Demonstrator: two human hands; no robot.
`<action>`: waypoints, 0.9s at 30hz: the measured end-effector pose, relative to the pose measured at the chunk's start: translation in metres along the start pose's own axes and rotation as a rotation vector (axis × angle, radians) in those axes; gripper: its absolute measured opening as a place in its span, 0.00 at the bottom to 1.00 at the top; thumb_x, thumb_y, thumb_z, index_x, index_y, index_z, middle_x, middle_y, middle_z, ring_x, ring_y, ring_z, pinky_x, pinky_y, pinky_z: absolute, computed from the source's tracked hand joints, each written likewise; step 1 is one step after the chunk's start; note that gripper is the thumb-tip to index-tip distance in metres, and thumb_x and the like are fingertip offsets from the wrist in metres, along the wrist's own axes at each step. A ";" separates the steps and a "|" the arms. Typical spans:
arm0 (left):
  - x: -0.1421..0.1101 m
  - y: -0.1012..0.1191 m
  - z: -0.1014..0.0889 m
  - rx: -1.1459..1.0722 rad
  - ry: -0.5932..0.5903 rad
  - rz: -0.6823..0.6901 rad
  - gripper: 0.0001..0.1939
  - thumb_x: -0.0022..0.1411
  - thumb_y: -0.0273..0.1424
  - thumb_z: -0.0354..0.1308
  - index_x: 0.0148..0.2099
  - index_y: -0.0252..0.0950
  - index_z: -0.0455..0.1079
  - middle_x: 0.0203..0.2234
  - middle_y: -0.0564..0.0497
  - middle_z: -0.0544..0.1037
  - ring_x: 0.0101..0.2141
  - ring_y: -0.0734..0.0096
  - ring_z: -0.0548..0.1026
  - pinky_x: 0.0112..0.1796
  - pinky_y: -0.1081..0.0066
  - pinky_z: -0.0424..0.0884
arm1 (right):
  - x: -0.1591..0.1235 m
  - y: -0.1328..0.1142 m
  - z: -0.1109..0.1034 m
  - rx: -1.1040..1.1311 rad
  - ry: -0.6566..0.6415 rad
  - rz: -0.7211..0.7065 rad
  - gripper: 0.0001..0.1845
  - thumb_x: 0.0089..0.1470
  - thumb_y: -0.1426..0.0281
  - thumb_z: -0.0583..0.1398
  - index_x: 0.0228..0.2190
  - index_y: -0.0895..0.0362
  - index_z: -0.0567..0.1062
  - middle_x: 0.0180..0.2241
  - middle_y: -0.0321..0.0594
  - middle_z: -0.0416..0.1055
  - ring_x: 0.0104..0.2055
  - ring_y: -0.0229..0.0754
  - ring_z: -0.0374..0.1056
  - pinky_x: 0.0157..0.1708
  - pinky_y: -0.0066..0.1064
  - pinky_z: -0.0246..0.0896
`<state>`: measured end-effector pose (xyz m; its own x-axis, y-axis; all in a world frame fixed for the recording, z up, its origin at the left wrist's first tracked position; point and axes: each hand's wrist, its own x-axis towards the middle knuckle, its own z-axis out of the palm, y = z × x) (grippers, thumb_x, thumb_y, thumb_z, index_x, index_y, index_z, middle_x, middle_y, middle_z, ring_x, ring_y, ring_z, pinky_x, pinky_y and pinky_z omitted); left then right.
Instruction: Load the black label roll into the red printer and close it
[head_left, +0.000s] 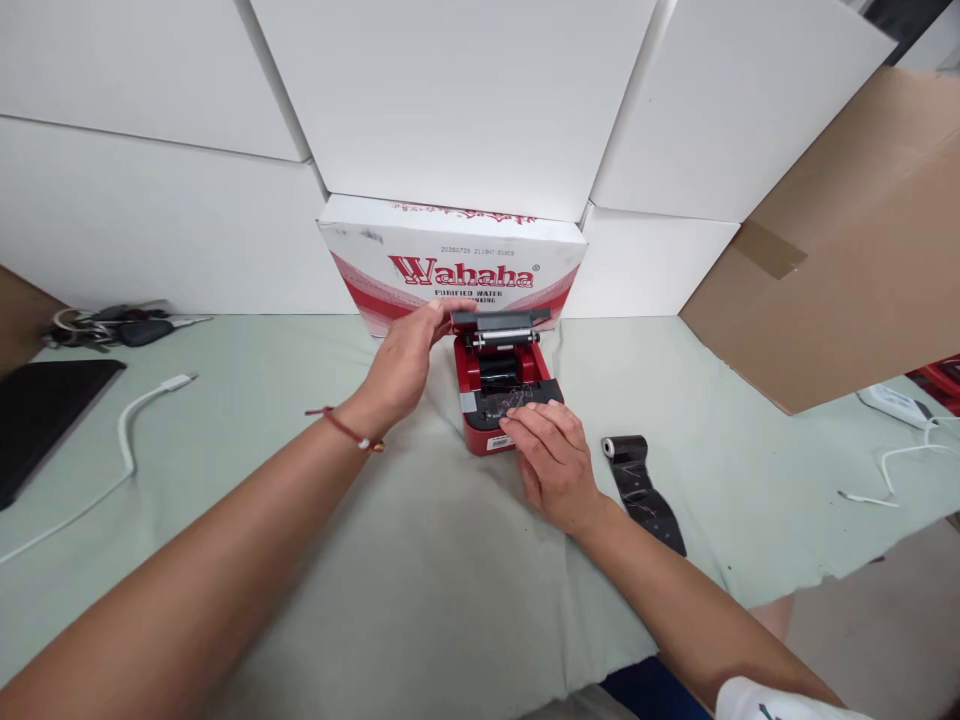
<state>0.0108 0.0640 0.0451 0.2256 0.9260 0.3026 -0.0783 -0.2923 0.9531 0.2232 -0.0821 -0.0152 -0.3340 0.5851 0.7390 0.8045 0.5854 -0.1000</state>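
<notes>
A small red and black printer [471,436] stands on the green cloth with its dark lid [502,321] raised. Inside it, a black ribbon roll [499,372] sits in the red bay, and a strip of shiny black film runs forward over the front ledge. My left hand [405,365] is at the lid's left edge, its fingers reaching behind the lid. My right hand [553,460] lies over the printer's front right corner, fingers together and pressed on the film; its thumb is mostly hidden. Right of the printer, a second black ribbon roll [630,449] lies partly unrolled.
A Wahaha water carton [457,265] stands close behind the printer, before stacked white boxes [457,100]. Keys [112,325], a black tablet-like slab [56,420] and a white cable [126,440] lie at left. A brown cardboard panel [832,260] leans at right, near another white cable [885,470].
</notes>
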 end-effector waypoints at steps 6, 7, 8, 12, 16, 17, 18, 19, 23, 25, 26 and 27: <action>-0.054 -0.018 -0.002 0.202 -0.067 0.167 0.33 0.82 0.55 0.44 0.49 0.44 0.88 0.55 0.47 0.89 0.64 0.50 0.80 0.73 0.43 0.67 | 0.005 -0.005 -0.009 0.024 -0.020 0.033 0.29 0.69 0.79 0.56 0.65 0.50 0.77 0.56 0.42 0.85 0.66 0.44 0.77 0.76 0.46 0.59; -0.057 -0.022 0.000 0.226 -0.053 0.215 0.32 0.82 0.54 0.46 0.49 0.44 0.88 0.53 0.46 0.89 0.62 0.51 0.82 0.72 0.43 0.69 | 0.006 -0.005 -0.010 0.023 -0.030 0.036 0.28 0.69 0.78 0.56 0.65 0.50 0.77 0.56 0.42 0.85 0.65 0.44 0.78 0.76 0.46 0.60; -0.059 -0.025 0.002 0.249 -0.041 0.260 0.30 0.82 0.53 0.47 0.48 0.44 0.88 0.52 0.46 0.90 0.60 0.51 0.83 0.70 0.42 0.71 | 0.006 -0.005 -0.011 0.024 -0.034 0.036 0.28 0.69 0.78 0.56 0.64 0.50 0.77 0.56 0.42 0.86 0.65 0.44 0.78 0.76 0.46 0.60; -0.057 -0.033 0.005 0.292 -0.048 0.329 0.23 0.80 0.49 0.53 0.47 0.45 0.87 0.50 0.46 0.90 0.56 0.51 0.84 0.67 0.42 0.73 | 0.009 -0.006 -0.011 0.058 0.001 0.031 0.28 0.68 0.80 0.57 0.64 0.52 0.76 0.55 0.44 0.86 0.64 0.44 0.79 0.74 0.44 0.61; -0.052 -0.030 -0.002 0.175 -0.110 0.225 0.11 0.72 0.42 0.65 0.46 0.45 0.87 0.50 0.45 0.89 0.58 0.48 0.82 0.68 0.43 0.72 | 0.009 -0.006 -0.010 0.076 0.023 0.018 0.28 0.67 0.82 0.57 0.63 0.53 0.76 0.54 0.45 0.85 0.64 0.45 0.78 0.73 0.44 0.61; -0.051 -0.029 -0.003 0.141 -0.123 0.196 0.09 0.70 0.40 0.67 0.46 0.45 0.87 0.51 0.45 0.89 0.60 0.48 0.81 0.68 0.43 0.71 | 0.009 -0.005 -0.009 0.078 0.023 0.016 0.28 0.67 0.82 0.57 0.64 0.53 0.75 0.55 0.45 0.85 0.64 0.45 0.78 0.73 0.44 0.61; -0.051 -0.028 -0.003 0.113 -0.129 0.174 0.09 0.68 0.38 0.67 0.46 0.45 0.87 0.52 0.45 0.89 0.62 0.47 0.79 0.70 0.43 0.70 | 0.008 -0.005 -0.009 0.079 0.021 0.016 0.29 0.67 0.81 0.57 0.64 0.52 0.75 0.55 0.45 0.85 0.64 0.46 0.78 0.73 0.45 0.61; -0.051 -0.028 -0.003 0.092 -0.131 0.161 0.10 0.67 0.37 0.68 0.48 0.45 0.86 0.54 0.46 0.88 0.65 0.47 0.77 0.72 0.44 0.67 | 0.008 -0.004 -0.009 0.081 0.018 0.017 0.29 0.67 0.81 0.57 0.65 0.52 0.75 0.55 0.45 0.85 0.64 0.46 0.78 0.73 0.46 0.61; -0.051 -0.034 0.005 0.007 -0.095 0.127 0.31 0.61 0.37 0.70 0.67 0.48 0.76 0.74 0.48 0.72 0.79 0.47 0.59 0.80 0.45 0.49 | 0.006 -0.003 -0.009 0.089 0.007 0.024 0.32 0.67 0.81 0.57 0.68 0.49 0.72 0.57 0.44 0.84 0.65 0.47 0.78 0.73 0.48 0.62; -0.050 -0.040 0.009 -0.060 -0.083 0.072 0.45 0.60 0.39 0.71 0.77 0.51 0.64 0.82 0.51 0.59 0.83 0.47 0.49 0.81 0.45 0.44 | 0.006 -0.003 -0.010 0.094 0.003 0.022 0.32 0.67 0.81 0.57 0.68 0.49 0.73 0.57 0.45 0.84 0.65 0.48 0.78 0.72 0.48 0.62; -0.051 -0.042 0.010 -0.095 -0.083 0.037 0.50 0.60 0.40 0.71 0.81 0.54 0.56 0.84 0.52 0.53 0.84 0.48 0.45 0.81 0.45 0.43 | 0.006 -0.003 -0.011 0.097 0.000 0.023 0.32 0.67 0.82 0.57 0.67 0.50 0.73 0.57 0.45 0.84 0.64 0.47 0.78 0.72 0.48 0.62; -0.051 -0.045 0.011 -0.125 -0.087 0.001 0.55 0.60 0.41 0.70 0.83 0.57 0.49 0.85 0.54 0.48 0.84 0.50 0.42 0.81 0.46 0.43 | 0.005 -0.003 -0.011 0.099 -0.003 0.026 0.32 0.67 0.82 0.57 0.67 0.49 0.73 0.57 0.45 0.84 0.64 0.47 0.78 0.72 0.48 0.62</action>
<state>0.0138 0.0267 -0.0133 0.3085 0.8998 0.3085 -0.1980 -0.2565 0.9460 0.2243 -0.0871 -0.0034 -0.3149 0.6023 0.7335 0.7606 0.6225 -0.1846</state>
